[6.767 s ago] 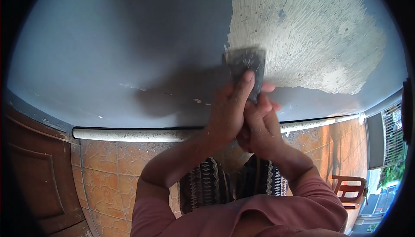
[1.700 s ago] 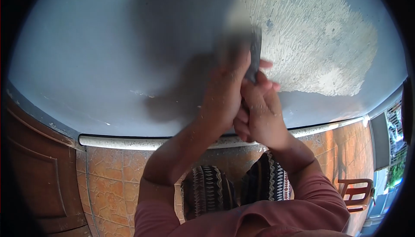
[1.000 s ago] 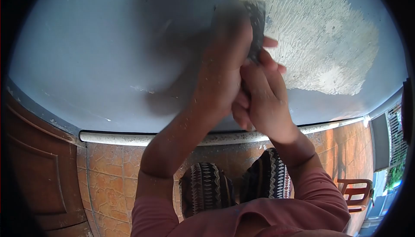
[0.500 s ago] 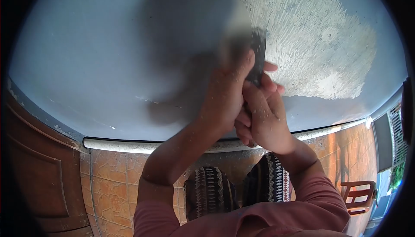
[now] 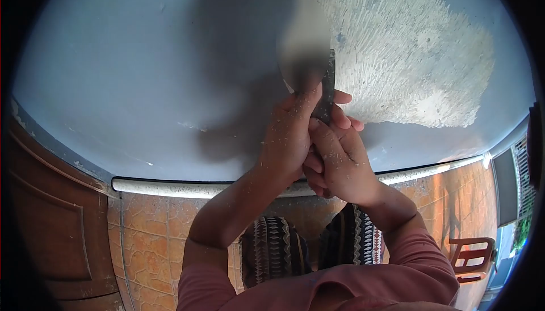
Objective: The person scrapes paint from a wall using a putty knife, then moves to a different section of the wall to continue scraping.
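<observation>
My left hand is closed round a scraping tool, its thumb lying along the tool. Pressed up against it, my right hand is closed too, gripping the tool's lower end, which the fingers mostly hide. The scraping tool shows a broad, pale, shiny blade with a rounded outline, blurred, and a dark strip along its right side. Its tip lies at the left edge of a rough, pale bare patch in the blue-grey painted wall. Light flecks cling to both hands and forearms.
A white pipe runs along the wall's foot above orange floor tiles. To the left is a brown panelled door. A reddish-brown chair stands at right. My knees in patterned cloth are below my hands.
Both hands and the scraping tool have shifted slightly left and down. The pale blade shows more fully now. The grip stays the same.
</observation>
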A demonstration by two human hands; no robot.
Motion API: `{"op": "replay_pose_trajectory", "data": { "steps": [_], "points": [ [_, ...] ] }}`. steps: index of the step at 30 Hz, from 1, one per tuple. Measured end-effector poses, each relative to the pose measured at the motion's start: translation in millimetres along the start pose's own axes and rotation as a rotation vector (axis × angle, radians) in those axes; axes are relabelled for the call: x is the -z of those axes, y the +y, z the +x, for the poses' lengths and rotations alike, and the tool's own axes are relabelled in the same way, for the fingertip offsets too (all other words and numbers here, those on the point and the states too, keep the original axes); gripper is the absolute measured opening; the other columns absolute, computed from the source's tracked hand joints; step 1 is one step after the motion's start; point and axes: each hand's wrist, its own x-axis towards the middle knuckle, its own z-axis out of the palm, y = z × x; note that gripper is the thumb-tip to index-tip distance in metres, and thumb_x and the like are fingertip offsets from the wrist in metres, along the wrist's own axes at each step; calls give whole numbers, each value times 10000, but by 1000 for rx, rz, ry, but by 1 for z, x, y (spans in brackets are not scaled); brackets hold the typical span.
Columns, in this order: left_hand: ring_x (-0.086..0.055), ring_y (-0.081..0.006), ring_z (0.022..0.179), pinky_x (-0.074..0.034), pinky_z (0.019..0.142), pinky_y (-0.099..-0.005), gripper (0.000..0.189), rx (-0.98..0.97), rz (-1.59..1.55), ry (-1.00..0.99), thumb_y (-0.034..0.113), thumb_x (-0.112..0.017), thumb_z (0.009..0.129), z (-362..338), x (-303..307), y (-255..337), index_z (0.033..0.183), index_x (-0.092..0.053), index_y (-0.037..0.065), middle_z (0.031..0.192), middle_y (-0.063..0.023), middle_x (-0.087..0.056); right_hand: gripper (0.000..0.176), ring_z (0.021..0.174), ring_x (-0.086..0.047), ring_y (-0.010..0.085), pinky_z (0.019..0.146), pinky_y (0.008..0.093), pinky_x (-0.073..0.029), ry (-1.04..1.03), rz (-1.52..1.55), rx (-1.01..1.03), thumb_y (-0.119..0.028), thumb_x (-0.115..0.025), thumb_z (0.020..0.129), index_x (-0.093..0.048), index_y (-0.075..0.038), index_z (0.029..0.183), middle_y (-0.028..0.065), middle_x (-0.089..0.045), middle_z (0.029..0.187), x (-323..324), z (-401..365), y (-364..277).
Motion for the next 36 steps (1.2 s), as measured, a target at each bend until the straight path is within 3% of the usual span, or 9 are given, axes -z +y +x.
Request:
{"op": "replay_pose_trajectory", "data": {
  "steps": [4, 10, 13, 18, 22, 26, 29, 32, 36],
  "points": [
    [-664, -252, 794, -536, 655, -319, 516, -131, 36, -17, 435, -405, 965, 13, -4, 19, 1037, -572, -47, 739, -76, -583, 217, 376, -435, 118, 324, 254, -328, 11, -198, 292, -184, -370, 982, -488, -33, 880, 27, -447, 557, 0, 23, -6],
    [-664, -258, 809, -531, 681, -319, 535, -8, 44, -69, 438, -400, 967, 4, 3, 3, 1022, -592, -58, 771, -96, -598, 215, 388, -445, 109, 338, 246, -338, 17, -77, 25, -150, -372, 969, -513, 10, 996, 35, -468, 584, -1, 1, -4],
    [-663, -263, 817, -527, 716, -335, 536, -166, 59, -17, 445, -403, 964, 14, -2, 23, 1022, -594, -53, 758, -98, -599, 204, 394, -447, 107, 336, 237, -340, -41, -157, 312, -138, -352, 973, -494, 3, 1011, 28, -458, 578, -3, 26, -8],
    [-660, -255, 769, -529, 639, -306, 561, 25, 69, -56, 475, -391, 958, 1, -2, 10, 1067, -580, -42, 740, -106, -607, 179, 352, -414, 119, 299, 239, -310, 25, 7, 79, -203, -357, 980, -443, -46, 984, 12, -400, 544, -9, -2, -3],
    [-666, -251, 776, -530, 685, -325, 572, -138, 154, 8, 478, -366, 962, 15, 0, 29, 1069, -574, -44, 734, -108, -615, 181, 384, -438, 118, 322, 249, -325, -21, -8, 131, -163, -355, 978, -472, -29, 1014, 26, -444, 577, -5, 14, -14],
    [-668, -244, 790, -530, 681, -317, 566, 4, 65, -65, 477, -377, 959, 1, -8, 28, 1043, -580, -45, 739, -91, -615, 156, 380, -446, 122, 316, 243, -335, -1, 28, 86, -183, -366, 977, -440, -51, 1016, 40, -442, 577, -10, 0, -22],
    [-669, -245, 799, -528, 688, -312, 551, -11, 151, -47, 459, -377, 964, 4, 3, 13, 1025, -587, -47, 747, -90, -615, 154, 379, -446, 122, 315, 240, -338, -47, 54, -2, -185, -367, 977, -429, -55, 1032, 39, -439, 576, -3, 4, -6],
    [-669, -248, 804, -524, 705, -309, 537, -168, 177, -35, 440, -375, 969, 18, -6, 36, 1017, -590, -49, 743, -92, -617, 161, 368, -434, 122, 309, 241, -331, -56, 83, 176, -193, -363, 981, -426, -54, 1029, 38, -437, 574, -5, 25, -18],
    [-666, -238, 783, -525, 654, -290, 539, -42, 168, -88, 439, -365, 972, 0, -12, 30, 1024, -589, -49, 742, -91, -616, 194, 362, -423, 118, 325, 242, -337, -47, 114, 85, -183, -352, 987, -461, -31, 932, 37, -431, 573, -8, -1, -17]
  ]
}}
